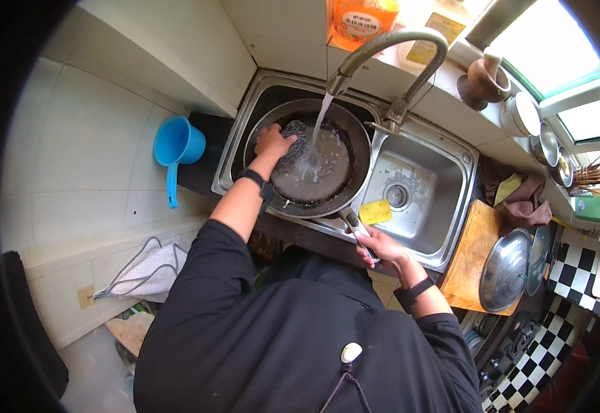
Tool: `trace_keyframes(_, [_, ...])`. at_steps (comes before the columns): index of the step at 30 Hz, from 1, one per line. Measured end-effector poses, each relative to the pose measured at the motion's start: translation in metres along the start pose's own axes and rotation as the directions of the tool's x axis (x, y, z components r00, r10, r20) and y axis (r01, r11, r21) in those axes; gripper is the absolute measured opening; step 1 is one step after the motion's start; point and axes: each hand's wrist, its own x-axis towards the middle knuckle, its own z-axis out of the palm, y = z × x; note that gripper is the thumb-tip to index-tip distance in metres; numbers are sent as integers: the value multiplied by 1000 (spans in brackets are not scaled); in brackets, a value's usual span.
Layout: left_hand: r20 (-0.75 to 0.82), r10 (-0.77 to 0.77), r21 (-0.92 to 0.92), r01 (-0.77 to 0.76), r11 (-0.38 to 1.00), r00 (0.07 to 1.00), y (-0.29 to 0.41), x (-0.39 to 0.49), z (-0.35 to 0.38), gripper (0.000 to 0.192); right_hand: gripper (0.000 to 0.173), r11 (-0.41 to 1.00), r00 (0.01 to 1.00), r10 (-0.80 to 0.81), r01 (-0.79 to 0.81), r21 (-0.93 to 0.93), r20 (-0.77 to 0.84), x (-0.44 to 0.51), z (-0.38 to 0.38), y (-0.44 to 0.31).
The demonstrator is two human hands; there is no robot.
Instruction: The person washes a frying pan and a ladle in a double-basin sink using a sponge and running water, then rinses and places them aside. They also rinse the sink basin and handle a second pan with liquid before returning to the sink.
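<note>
A large dark frying pan point(326, 191) rests over the left basin of a double steel sink point(424, 206). Water runs from the curved faucet point(408, 38) into the pan and splashes on its wet base. My left hand point(274, 142) presses a grey steel wool scourer point(296, 140) against the pan's inner left side. With my right hand point(380, 245) I grip the pan's handle point(354, 224), which points toward my body. Dark residue rings the pan's inside wall. A yellow sponge point(375, 211) lies in the right basin, beside the drain.
A blue dipper point(178, 142) is on the left. Orange dish-soap bottle point(364, 23), mortar point(483, 80) and bowls point(521, 114) line the windowsill. To the right are a wooden cutting board point(465, 253), a steel lid point(506, 271) and a brown cloth point(522, 201). A towel point(145, 271) hangs at lower left.
</note>
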Motion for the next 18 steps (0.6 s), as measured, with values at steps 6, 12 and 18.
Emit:
trace_keyframes(6, [111,534,284,-542,791,838,13,-13,53,73,35,998,999,17,-15,66,-27,0,0,-1])
trace_keyframes(12, [-157,627,141,-611,779,763,2,8,66,60,31,997,1000,15,-13,79,-19,1,-1,-1])
trace_keyframes(18, [-468,284,6,-319,948,837,24,31,79,52,31,994,1000,-4,3,107,7,1,-1,-1])
